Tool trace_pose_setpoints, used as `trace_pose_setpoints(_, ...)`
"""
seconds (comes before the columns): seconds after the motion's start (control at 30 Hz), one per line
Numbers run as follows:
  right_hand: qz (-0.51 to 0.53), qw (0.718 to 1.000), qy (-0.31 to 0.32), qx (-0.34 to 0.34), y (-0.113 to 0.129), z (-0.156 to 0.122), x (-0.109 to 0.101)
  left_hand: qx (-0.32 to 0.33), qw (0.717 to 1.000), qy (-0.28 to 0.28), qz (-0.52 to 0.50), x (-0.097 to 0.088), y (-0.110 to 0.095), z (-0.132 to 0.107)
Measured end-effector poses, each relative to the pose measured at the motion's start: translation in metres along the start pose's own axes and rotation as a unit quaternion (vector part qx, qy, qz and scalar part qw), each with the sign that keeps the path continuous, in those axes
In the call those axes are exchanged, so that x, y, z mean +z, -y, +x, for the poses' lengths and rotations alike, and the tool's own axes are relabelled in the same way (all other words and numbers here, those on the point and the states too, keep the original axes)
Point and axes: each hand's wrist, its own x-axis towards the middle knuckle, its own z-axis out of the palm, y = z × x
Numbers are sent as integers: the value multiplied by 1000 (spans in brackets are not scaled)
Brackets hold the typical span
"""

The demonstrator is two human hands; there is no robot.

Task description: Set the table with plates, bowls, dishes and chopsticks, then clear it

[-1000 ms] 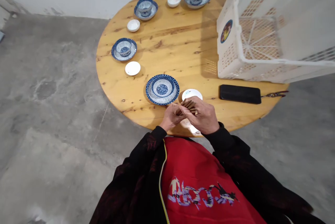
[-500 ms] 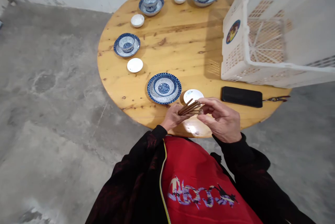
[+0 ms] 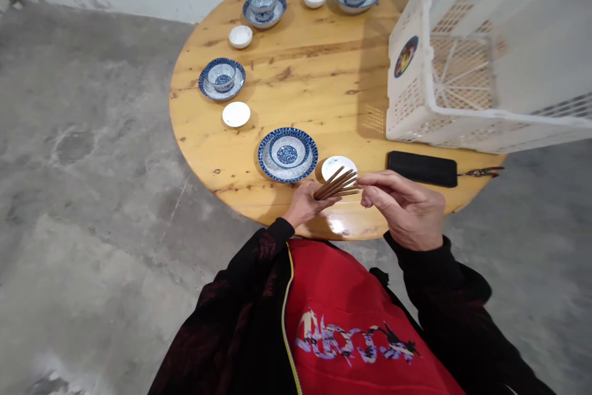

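My left hand is closed around a bundle of brown chopsticks, whose ends fan out to the right above the table's near edge. Just past those ends is my right hand, its thumb and fingers drawn together. What it may be pinching at the fingertips is hard to make out. Behind the chopsticks lies a small white dish, partly covered by them. Left of it sits a blue-and-white bowl on a matching blue-rimmed plate.
More blue-and-white bowl sets and small white dishes line the round wooden table. A large white plastic crate stands on the right. Near it lie a black phone and red-handled pliers.
My right hand has moved a little right, away from my left, and its fingers are closer together. The chopsticks' ends are more spread. The view has shifted slightly.
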Motion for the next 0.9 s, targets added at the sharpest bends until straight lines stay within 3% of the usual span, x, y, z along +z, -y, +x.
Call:
trace_pose_setpoints(0.43, -51, 998, 24, 37, 9, 8, -5, 88, 986, 14, 142, 0, 6, 5)
trace_pose_setpoints(0.63, -29, 994, 81, 68, 19, 16, -13, 123, 969, 14, 214, 1, 12, 7)
trace_pose_setpoints(0.9, -72, 994, 67, 47, 24, 19, -18, 149, 969, -3, 199, 2, 9, 4)
